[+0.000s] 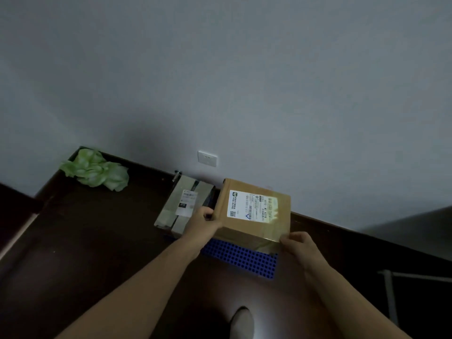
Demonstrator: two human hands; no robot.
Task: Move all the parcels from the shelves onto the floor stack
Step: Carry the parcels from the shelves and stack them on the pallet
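Shoe: a pale toe (242,321) at the bottom edge, nearer the camera than either hand, on the dark floor (97,241).
Left hand: the left hand (203,222) is curled round the left edge of the brown parcel (254,211), gripping it.
Right hand: the right hand (297,245) clasps the same parcel at its near right corner, thumb on the taped edge.
Brown parcel: held between the two hands, white shipping label facing up.
Blue perforated panel: it (242,260) lies on the floor below the parcel, showing between the two wrists (whether the parcel's underside touches it cannot be told).
Grey-taped parcel: it (181,206) sits on the floor just left of the left hand, label up.
Green bag: crumpled (95,171), well to the left of the left hand, against the wall.
Wall socket: white (207,158), beyond the left hand.
White tube frame: it (391,297) stands well to the right of the right hand.
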